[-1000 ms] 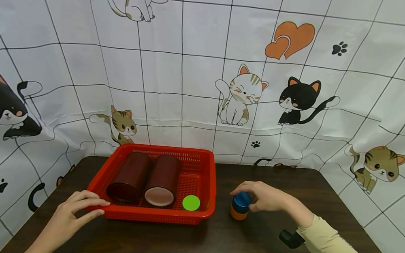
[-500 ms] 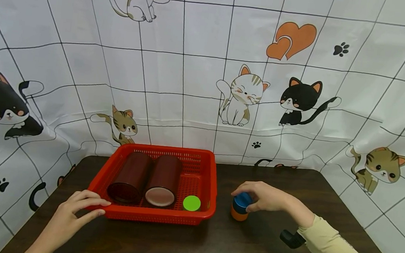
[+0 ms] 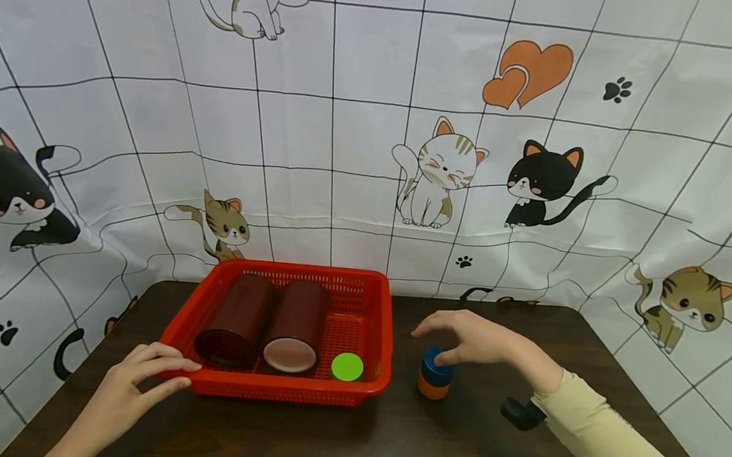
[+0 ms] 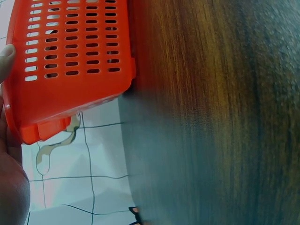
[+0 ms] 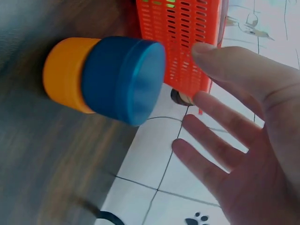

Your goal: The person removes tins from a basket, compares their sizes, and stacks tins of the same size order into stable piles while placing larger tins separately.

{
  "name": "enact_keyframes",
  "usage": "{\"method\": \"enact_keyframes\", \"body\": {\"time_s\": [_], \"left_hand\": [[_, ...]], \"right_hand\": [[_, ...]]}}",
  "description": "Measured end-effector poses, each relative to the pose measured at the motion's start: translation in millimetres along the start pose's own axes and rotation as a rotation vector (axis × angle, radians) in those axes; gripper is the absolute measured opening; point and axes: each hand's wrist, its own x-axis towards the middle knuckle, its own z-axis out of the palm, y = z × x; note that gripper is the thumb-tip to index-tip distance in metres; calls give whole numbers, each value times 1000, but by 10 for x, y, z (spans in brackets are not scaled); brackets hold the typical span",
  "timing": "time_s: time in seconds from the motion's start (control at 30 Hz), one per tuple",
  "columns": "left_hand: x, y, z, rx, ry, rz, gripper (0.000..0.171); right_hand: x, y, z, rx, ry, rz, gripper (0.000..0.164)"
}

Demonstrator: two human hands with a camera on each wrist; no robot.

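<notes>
In the head view my left hand [image 3: 132,390] holds the front left corner of a red plastic basket [image 3: 271,390], fingers over the rim and thumb outside it. The left wrist view shows the thumb [image 4: 6,57] against the basket's rim. My right hand [image 3: 484,343] hovers, fingers spread, just above a blue round container [image 3: 437,371] stacked on an orange one [image 3: 432,389], right of the basket. A gap shows between the fingers and the blue container [image 5: 119,79] in the right wrist view.
Two dark brown cylinders [image 3: 238,319] lie side by side in the basket, one showing a pale end [image 3: 290,355]. A bright green round piece [image 3: 347,366] sits near its front right corner. The dark wooden table [image 3: 397,452] meets a cat-print sheet [image 3: 360,147] behind.
My right hand has let go of the blue container and risen off it, its fingers opening. The stacked containers stay in place, and my left hand keeps its hold on the basket.
</notes>
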Motion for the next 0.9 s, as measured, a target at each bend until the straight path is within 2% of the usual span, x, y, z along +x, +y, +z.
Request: {"method": "enact_keyframes", "body": {"time_s": [0.1,0.3,0.63,0.73,0.9], "left_hand": [[1,4,-4,4,-5,-10,43],[-2,14,-8,10,-8,-26,42],[10,11,0,-10,4,7,40],[14,12,0,-9,5,5,39],[7,11,1,-9,13,10,41]], "right_hand": [[88,-60,-63,-41,22,-20,43],[257,-187,-182,-50,40,-61,42],[564,-372,-207,-107,107,-166,47],[671,-420,-198,-124,79,-173,48],[859,-519,-153,-194,-23,-176,50]]}}
